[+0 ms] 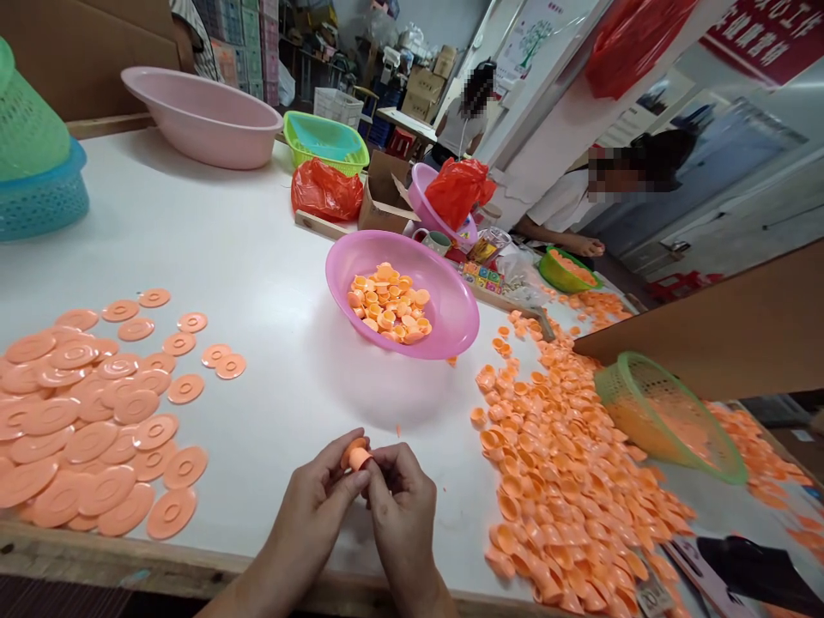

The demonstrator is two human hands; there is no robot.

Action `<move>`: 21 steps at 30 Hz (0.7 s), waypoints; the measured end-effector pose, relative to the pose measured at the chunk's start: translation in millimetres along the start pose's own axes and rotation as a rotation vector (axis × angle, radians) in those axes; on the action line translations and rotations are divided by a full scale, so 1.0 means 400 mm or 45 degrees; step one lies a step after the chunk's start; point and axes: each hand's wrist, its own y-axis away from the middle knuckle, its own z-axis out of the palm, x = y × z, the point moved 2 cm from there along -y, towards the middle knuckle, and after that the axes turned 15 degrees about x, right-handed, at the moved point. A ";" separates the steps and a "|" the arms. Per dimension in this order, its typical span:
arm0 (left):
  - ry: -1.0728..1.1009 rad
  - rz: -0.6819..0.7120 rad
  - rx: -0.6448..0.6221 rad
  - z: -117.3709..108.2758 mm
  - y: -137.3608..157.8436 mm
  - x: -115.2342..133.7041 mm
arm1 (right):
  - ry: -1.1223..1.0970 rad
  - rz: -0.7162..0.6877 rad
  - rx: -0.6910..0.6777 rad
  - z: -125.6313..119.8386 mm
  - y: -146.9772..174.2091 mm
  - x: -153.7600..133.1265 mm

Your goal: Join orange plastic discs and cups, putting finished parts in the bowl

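Near the table's front edge, my left hand (pixel 314 498) and my right hand (pixel 402 502) meet around a small orange plastic cup piece (pixel 356 455). Thumbs and fingertips of both hands pinch it, partly covering it. Ahead of them stands a pink plastic basin (pixel 454 313) with a small heap of orange cup pieces (pixel 386 305) in it. Flat orange discs with raised rings (pixel 93 438) lie piled to the left. On the right spreads a large heap of loose orange plastic cups (pixel 554 481).
A green basket (pixel 675 421) tilts beside the right heap, near scissors (pixel 699 566). Behind are a pale pink tub (pixel 206 120), a red bag (pixel 327 190) and a cardboard box (pixel 386 193). A co-worker (pixel 566 206) sits beyond at right.
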 end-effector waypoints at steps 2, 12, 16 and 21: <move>-0.053 0.063 -0.005 0.001 -0.002 -0.004 | 0.035 -0.069 -0.006 0.001 0.004 0.001; -0.223 0.432 -0.049 -0.010 0.008 0.003 | 0.070 -0.217 -0.034 0.019 -0.005 -0.031; -0.241 0.518 -0.039 -0.019 0.013 0.010 | 0.067 -0.292 0.063 0.033 0.006 -0.049; -0.295 0.520 0.107 -0.038 0.008 0.004 | 0.088 -0.268 0.091 0.075 0.023 -0.032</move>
